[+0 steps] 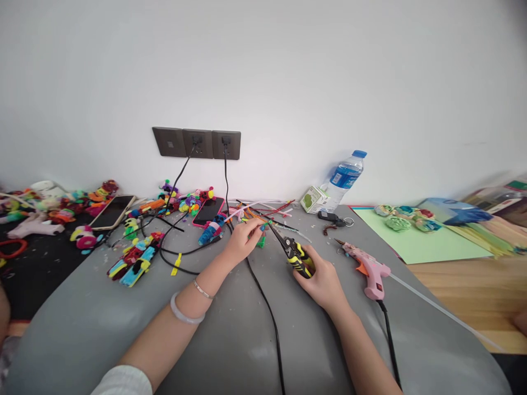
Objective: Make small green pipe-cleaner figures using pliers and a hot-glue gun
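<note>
Our L hand (242,240) pinched a small green bit (267,223); our R hand (325,280) gripped the pliers (298,258), tips close by, contact unclear, above the worktop (230,340). To work well we needed a steady L pinch, fingertips clear of the tips, & a slow R squeeze, w/ the cable (269,307) below & glue gun (373,271) off R kept unsnagged.

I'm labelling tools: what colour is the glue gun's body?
The glue gun's body is pink; head view.
</note>
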The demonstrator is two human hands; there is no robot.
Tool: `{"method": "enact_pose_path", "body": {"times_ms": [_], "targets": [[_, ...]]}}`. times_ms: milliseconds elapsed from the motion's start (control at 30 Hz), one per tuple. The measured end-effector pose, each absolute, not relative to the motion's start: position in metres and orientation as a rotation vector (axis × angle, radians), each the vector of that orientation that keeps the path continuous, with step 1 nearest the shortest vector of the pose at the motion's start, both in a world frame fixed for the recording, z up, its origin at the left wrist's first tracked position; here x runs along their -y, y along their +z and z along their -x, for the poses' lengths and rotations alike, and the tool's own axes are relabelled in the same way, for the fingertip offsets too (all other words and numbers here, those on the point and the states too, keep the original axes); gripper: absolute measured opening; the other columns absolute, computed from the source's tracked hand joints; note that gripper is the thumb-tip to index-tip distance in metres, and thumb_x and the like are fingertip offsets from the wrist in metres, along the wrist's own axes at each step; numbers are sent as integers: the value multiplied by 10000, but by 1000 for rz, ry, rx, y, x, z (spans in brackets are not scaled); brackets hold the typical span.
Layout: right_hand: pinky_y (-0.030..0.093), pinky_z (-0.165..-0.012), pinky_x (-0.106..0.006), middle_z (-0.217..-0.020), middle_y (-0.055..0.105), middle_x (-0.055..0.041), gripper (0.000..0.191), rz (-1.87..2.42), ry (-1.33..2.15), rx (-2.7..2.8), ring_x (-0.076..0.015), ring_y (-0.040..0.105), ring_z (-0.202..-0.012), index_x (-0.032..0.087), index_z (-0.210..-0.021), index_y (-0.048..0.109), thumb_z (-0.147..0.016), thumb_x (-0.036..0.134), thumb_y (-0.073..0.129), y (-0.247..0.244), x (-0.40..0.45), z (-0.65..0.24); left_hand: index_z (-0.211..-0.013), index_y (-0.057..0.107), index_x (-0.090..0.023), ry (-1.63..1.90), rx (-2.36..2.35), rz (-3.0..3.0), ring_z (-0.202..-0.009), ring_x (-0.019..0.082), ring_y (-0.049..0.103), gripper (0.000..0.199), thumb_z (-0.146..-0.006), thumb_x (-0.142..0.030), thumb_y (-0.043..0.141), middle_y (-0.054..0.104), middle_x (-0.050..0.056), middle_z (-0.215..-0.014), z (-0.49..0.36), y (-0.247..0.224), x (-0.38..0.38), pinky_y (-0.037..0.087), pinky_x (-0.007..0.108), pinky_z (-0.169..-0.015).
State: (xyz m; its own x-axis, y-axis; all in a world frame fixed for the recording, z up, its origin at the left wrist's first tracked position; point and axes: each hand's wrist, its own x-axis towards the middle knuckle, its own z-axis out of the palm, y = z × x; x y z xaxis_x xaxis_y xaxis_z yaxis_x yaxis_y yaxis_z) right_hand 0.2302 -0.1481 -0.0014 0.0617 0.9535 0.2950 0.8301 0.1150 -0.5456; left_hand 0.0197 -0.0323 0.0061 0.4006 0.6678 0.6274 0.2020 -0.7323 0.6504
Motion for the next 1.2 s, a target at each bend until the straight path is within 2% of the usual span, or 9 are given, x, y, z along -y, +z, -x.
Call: {"method": "enact_pose_path", "body": {"times_ms": [167, 300, 500, 1200], "targets": [[432, -567, -227, -742, 669, 1, 360, 1712, 279, 1747, -159, 611, -595, 209, -1063, 569, -707, 257, 540, -3, 149, -231, -1067, 619, -149, 1247, -674, -2071, -581, 131, 530, 412, -1012, -410, 305, 674, 47, -784, -18, 5, 34, 435, 263, -613], [434, -567, -233, -728, 656, 7, 351, 1717, 291, 1752, -155, 591, -570, 215, -1052, 565, -705, 261, 542, -1, 149, -231, -1044, 638, -149, 1297, -675, -1968, -625, 144, 528, 484, -1016, -461, 269, 660, 51, -772, -18, 6, 32, 429, 272, -611], [420, -544, -228, -665, 613, 26, 334, 1713, 253, 1768, -150, 560, -533, 220, -1031, 563, -701, 266, 537, 0, 149, -230, -1023, 642, -158, 1304, -712, -1954, -624, 145, 520, 503, -1009, -497, 271, 656, 47, -758, -18, 6, 31, 426, 276, -612], [430, -557, -234, -703, 649, 18, 341, 1727, 257, 1768, -158, 587, -550, 226, -1045, 555, -706, 267, 540, -1, 149, -230, -1065, 634, -158, 1261, -703, -1969, -590, 142, 499, 470, -1014, -462, 279, 669, 55, -774, -18, 3, 31, 400, 269, -579]]}}
